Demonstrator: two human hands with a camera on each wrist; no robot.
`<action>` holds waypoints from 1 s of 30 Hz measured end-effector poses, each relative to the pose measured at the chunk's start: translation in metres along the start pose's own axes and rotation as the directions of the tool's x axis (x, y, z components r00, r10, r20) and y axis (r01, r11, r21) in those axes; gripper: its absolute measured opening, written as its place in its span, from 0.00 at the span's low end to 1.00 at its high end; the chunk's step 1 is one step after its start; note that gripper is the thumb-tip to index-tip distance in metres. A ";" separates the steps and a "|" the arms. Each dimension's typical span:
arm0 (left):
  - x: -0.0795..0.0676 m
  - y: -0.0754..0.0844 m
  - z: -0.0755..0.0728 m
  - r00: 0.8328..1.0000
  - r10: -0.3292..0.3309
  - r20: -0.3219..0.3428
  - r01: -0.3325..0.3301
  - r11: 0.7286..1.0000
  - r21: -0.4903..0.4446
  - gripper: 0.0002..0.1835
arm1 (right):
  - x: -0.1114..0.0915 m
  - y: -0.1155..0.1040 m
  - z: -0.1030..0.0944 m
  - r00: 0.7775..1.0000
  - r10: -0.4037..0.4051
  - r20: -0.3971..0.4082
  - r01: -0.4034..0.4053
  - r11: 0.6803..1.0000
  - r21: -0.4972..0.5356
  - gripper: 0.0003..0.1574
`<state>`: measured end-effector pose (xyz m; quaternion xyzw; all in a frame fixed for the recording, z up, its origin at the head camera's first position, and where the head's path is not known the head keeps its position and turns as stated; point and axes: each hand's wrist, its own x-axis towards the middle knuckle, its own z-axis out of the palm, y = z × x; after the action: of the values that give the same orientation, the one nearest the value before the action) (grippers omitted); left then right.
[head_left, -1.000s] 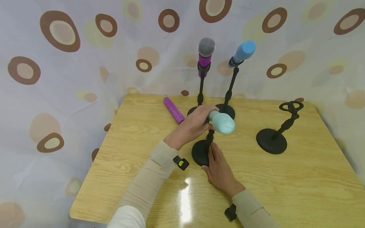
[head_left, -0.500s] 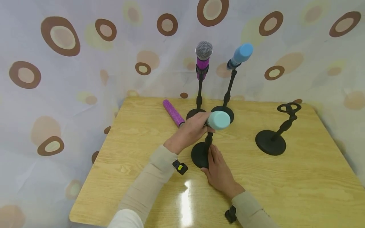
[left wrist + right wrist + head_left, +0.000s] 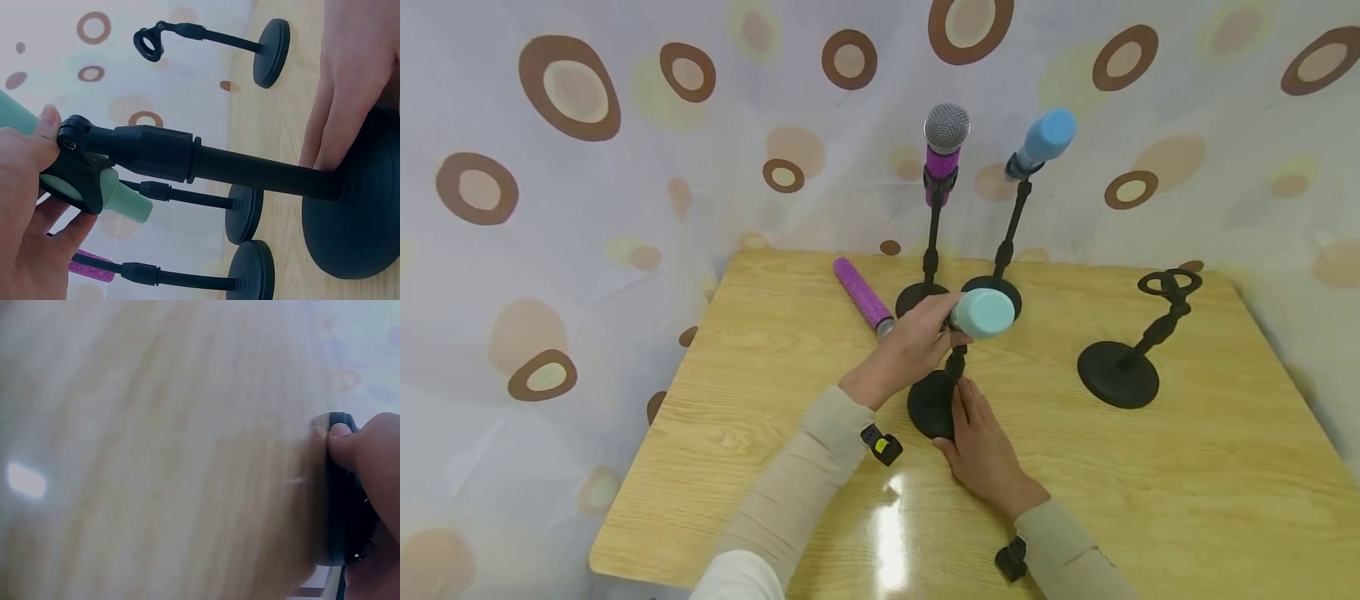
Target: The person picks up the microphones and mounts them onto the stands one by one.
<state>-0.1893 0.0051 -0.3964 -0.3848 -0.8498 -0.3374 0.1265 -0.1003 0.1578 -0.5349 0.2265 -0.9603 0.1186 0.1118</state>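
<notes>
My left hand (image 3: 917,333) grips a mint-green microphone (image 3: 983,313) at the black clip of the nearest microphone stand (image 3: 156,153). In the left wrist view, the microphone's tail end sticks out below the clip, and the thumb lies beside the clip's joint. My right hand (image 3: 988,454) holds that stand's round base (image 3: 928,407), its long fingers reaching along the right side towards the pole. In the right wrist view the thumb presses the base's rim; the other fingers are mostly hidden there. The base stands on the wooden table (image 3: 760,433).
Behind are stands bearing a purple microphone (image 3: 942,158) with a silver head and a blue microphone (image 3: 1047,137). Another glittery purple microphone (image 3: 862,292) lies on the table left of them. On the right stands a microphone stand (image 3: 1123,373) with nothing in its double-ring clip.
The mint-green microphone has tilted, so its head's flat end now faces the head camera. The left hand has kept its grip. The right hand stays on the base.
</notes>
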 end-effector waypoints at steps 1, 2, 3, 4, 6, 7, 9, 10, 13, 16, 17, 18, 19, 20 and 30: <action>0.000 0.000 0.001 1.000 0.004 0.000 -0.004 1.000 -0.009 0.23 | 0.000 0.000 -0.001 1.000 0.004 0.005 -0.004 1.000 0.002 0.48; 0.000 0.000 0.001 1.000 0.003 0.000 -0.003 1.000 -0.019 0.23 | -0.001 0.000 -0.001 1.000 0.005 0.008 -0.005 1.000 0.007 0.48; -0.001 0.000 0.002 1.000 0.005 -0.002 -0.005 0.999 -0.032 0.23 | -0.001 0.000 -0.002 1.000 0.003 0.012 -0.004 1.000 0.010 0.48; -0.001 0.000 0.003 1.000 0.006 -0.007 -0.006 0.999 -0.047 0.23 | -0.001 0.000 -0.002 1.000 0.001 0.012 -0.001 1.000 0.007 0.48; 0.000 0.001 0.004 1.000 -0.009 -0.006 0.008 0.995 -0.098 0.24 | 0.000 0.002 -0.003 1.000 0.000 -0.001 0.000 1.000 0.018 0.49; 0.000 0.001 0.005 1.000 -0.020 -0.005 0.019 0.991 -0.130 0.24 | 0.001 0.004 -0.004 1.000 0.000 -0.010 0.001 1.000 0.028 0.50; 0.002 0.001 0.007 0.999 -0.049 0.004 0.049 0.980 -0.192 0.25 | 0.003 0.006 -0.006 1.000 0.000 -0.012 0.001 0.998 0.064 0.51; 0.002 0.002 0.008 0.998 -0.065 0.013 0.067 0.973 -0.220 0.25 | 0.004 0.008 -0.008 1.000 0.004 0.001 -0.004 0.996 0.090 0.51; 0.002 0.004 0.010 0.996 -0.084 0.028 0.088 0.963 -0.256 0.25 | 0.007 0.012 -0.017 0.994 0.045 0.096 -0.068 0.965 0.255 0.48; 0.001 0.007 0.011 0.997 -0.078 0.021 0.081 0.966 -0.246 0.24 | 0.013 0.016 -0.033 0.973 0.135 0.189 -0.215 0.833 0.509 0.40; 0.001 0.008 0.011 0.997 -0.074 0.015 0.075 0.968 -0.239 0.24 | 0.016 0.017 -0.039 0.966 0.160 0.203 -0.252 0.761 0.599 0.38; 0.001 0.009 0.011 0.997 -0.070 0.008 0.070 0.970 -0.231 0.24 | 0.020 0.018 -0.046 0.962 0.182 0.205 -0.273 0.685 0.675 0.35; 0.001 0.009 0.011 0.998 -0.070 0.000 0.069 0.973 -0.218 0.24 | 0.023 0.018 -0.052 0.962 0.191 0.197 -0.274 0.620 0.736 0.33; 0.001 0.010 0.011 0.998 -0.070 -0.005 0.067 0.976 -0.208 0.24 | 0.026 0.018 -0.058 0.963 0.193 0.187 -0.266 0.571 0.776 0.31; -0.012 0.007 0.017 0.984 -0.171 -0.059 0.140 0.927 -0.349 0.27 | 0.042 -0.002 -0.093 0.979 0.149 0.140 -0.200 0.546 0.813 0.22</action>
<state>-0.1751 0.0133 -0.4117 -0.3172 -0.7994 -0.5058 0.0676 -0.1206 0.1651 -0.4350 0.1589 -0.8142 0.5566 -0.0452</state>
